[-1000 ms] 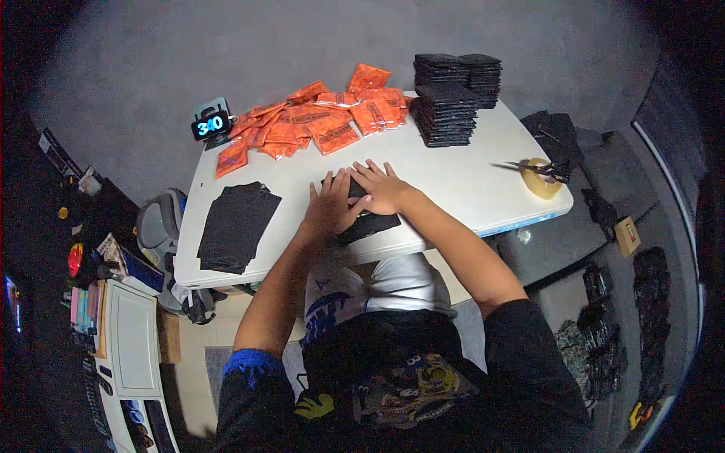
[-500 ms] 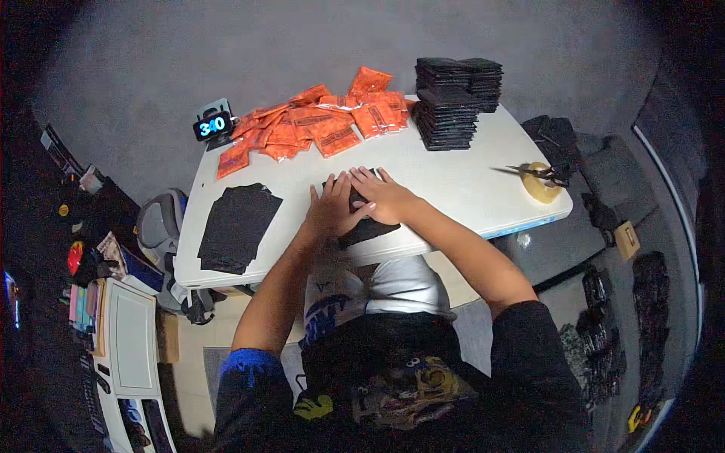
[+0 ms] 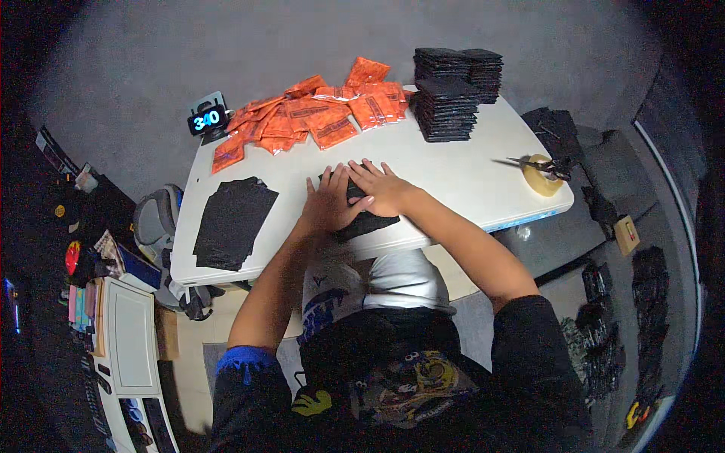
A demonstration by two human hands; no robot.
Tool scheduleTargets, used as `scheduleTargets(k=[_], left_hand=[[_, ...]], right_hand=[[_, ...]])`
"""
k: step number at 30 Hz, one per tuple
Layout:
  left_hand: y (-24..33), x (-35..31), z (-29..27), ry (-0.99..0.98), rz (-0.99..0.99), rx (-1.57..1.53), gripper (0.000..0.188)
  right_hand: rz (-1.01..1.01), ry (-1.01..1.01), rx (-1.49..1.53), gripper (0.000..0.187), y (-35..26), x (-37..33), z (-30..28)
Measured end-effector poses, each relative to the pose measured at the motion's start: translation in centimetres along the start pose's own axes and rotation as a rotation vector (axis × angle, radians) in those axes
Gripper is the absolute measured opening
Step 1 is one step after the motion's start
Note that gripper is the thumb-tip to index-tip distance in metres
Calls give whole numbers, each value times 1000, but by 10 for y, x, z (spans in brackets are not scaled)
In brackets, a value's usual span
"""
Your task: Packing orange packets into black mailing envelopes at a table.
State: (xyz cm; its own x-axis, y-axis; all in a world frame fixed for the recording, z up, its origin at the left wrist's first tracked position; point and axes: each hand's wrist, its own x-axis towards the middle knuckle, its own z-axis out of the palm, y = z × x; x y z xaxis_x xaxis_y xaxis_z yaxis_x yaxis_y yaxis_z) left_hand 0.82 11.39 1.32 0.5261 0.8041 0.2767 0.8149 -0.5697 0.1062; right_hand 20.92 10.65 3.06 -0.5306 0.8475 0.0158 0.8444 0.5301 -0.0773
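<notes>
My left hand (image 3: 328, 204) and my right hand (image 3: 384, 192) lie flat, side by side, on a black plastic packet (image 3: 371, 226) at the table's near edge. Both sets of fingers are stretched out and point away from me. The thumbs meet over the middle of the packet, and most of it is hidden beneath the palms. To the left lies a flat pile of black plastic bags (image 3: 235, 223), slightly fanned. Beyond my hands, orange packets in clear wrap (image 3: 291, 121) are heaped along the far side.
Tall stacks of folded black packets (image 3: 445, 109) stand at the back right of the white table (image 3: 461, 185). A tape roll (image 3: 542, 181) with black-handled scissors (image 3: 555, 167) on it lies near the right edge. A lit digital display (image 3: 206, 119) stands at the far left corner.
The view has shifted slightly. My hands stay pressed on the black packet in nearly the same pose; nothing has been picked up or let go.
</notes>
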Motion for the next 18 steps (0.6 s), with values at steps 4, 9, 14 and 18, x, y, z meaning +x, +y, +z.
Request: scheduleTargets(k=[4, 9, 14, 18], left_hand=[[-3, -4, 3, 29, 24, 9, 107], [0, -24, 3, 61, 67, -44, 92], [-1, -59, -17, -38, 152, -122, 82], [2, -62, -43, -263, 136, -194, 78]], right_hand=[[41, -16, 16, 87, -7, -4, -5], [101, -16, 8, 88, -14, -14, -2], [180, 1, 110, 95, -29, -31, -2], [165, 4, 109, 94, -37, -55, -7]])
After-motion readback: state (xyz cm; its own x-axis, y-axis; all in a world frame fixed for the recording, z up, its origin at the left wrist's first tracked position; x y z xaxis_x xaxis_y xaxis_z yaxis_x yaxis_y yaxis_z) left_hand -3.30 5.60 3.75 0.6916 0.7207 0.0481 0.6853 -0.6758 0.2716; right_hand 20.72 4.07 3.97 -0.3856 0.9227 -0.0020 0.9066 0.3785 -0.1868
